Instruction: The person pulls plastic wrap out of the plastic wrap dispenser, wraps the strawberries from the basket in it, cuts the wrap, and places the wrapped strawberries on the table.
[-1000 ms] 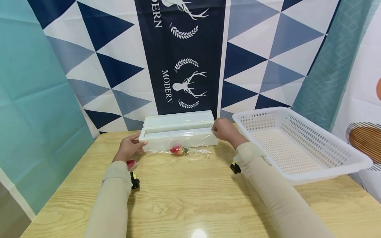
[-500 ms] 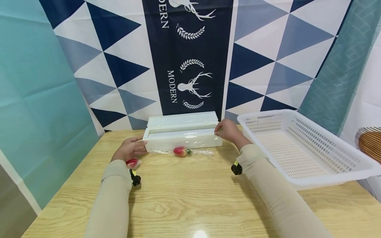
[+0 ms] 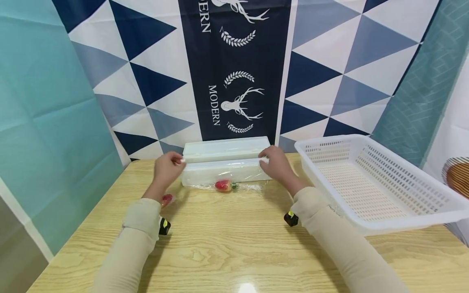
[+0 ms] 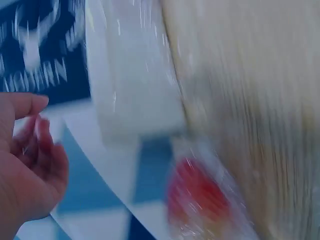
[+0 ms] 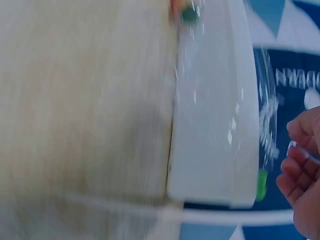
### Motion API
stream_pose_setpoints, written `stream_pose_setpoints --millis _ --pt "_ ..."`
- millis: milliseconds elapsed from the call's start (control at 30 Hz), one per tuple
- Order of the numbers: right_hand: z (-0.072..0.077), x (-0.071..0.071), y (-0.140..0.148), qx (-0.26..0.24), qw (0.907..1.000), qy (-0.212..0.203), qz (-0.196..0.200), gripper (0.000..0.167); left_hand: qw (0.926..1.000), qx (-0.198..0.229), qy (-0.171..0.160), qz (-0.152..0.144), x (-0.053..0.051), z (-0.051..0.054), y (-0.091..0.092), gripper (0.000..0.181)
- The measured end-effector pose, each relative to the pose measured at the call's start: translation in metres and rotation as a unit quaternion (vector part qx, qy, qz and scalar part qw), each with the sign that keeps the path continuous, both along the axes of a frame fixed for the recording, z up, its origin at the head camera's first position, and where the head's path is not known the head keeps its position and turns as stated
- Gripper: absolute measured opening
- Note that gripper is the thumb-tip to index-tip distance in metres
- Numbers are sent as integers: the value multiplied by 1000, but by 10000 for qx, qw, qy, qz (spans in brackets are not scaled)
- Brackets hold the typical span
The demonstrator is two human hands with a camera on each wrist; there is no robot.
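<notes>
A long white cling film box (image 3: 220, 173) lies by the back edge of the table, lid (image 3: 227, 147) raised behind it. Clear plastic wrap (image 5: 270, 125) runs along its top and hangs over the front. My left hand (image 3: 168, 166), at the box's upper left corner, pinches the wrap's edge with thumb and fingers. At the upper right corner, my right hand (image 3: 276, 162) pinches the wrap too. The film between the fingertips is hard to see in both wrist views. A red strawberry (image 3: 224, 186) with green leaves lies under film against the box's front.
Another film-wrapped strawberry (image 3: 166, 200) lies beside my left wrist. A white plastic basket (image 3: 370, 219) stands on the right of the wooden table (image 3: 220, 244). A green piece (image 5: 261, 185) shows at the box's right end. Patterned cloth (image 3: 238, 81) hangs behind.
My left hand has left the box's left end and risen to its upper corner, fingers now pinching. My right hand stays at the right corner. The view has shifted slightly.
</notes>
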State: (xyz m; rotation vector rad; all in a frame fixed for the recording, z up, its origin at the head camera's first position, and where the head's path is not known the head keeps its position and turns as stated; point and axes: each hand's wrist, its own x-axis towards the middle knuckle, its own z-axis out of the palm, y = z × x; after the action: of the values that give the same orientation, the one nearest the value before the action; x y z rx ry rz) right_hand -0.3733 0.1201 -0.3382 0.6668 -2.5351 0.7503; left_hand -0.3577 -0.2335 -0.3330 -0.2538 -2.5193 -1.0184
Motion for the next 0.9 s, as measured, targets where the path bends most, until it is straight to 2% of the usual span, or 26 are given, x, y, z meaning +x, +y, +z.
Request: stream_pose_setpoints --millis 33,67,133,167,200,267,333,400,600,700,767,900 --pt "0 4 -6 88 9997 28 223 14 9984 -409 271 -282 4 1 10 11" --pt "-1 7 -13 267 9986 30 463 11 9937 -829 464 -598 7 2 20 4" --pt "-3 14 -26 698 9931 -164 933 8 9757 -1687 645 -1243 13 0 40 2" --pt "-3 16 -32 945 9889 -282 1112 8 9652 -2079 657 -1445 15 -2 49 5" --pt "-4 18 -39 1158 9846 -395 1248 8 9545 -2473 665 -1528 17 -3 58 9" --pt "-8 21 -49 1597 9773 -503 1297 9 9363 -3151 659 -1402 18 -7 73 16" --pt "-13 21 -58 1923 9725 -516 1206 11 9234 -3593 561 -1226 18 -11 83 18" --pt "-19 19 -65 2153 9698 -496 1031 12 9133 -3857 548 -1191 17 -14 88 20" --pt "-27 13 -79 2606 9641 -390 332 8 9000 -3982 829 -1569 11 -26 104 32" --pt "-26 10 -81 2720 9616 -343 102 16 8967 -4040 863 -1592 6 -30 111 31" --pt "-27 9 -82 2799 9595 -316 7 19 8907 -4169 927 -1558 4 -33 114 32" --pt "-28 8 -83 2809 9589 -389 -37 23 8872 -4240 1037 -1496 2 -37 117 28"
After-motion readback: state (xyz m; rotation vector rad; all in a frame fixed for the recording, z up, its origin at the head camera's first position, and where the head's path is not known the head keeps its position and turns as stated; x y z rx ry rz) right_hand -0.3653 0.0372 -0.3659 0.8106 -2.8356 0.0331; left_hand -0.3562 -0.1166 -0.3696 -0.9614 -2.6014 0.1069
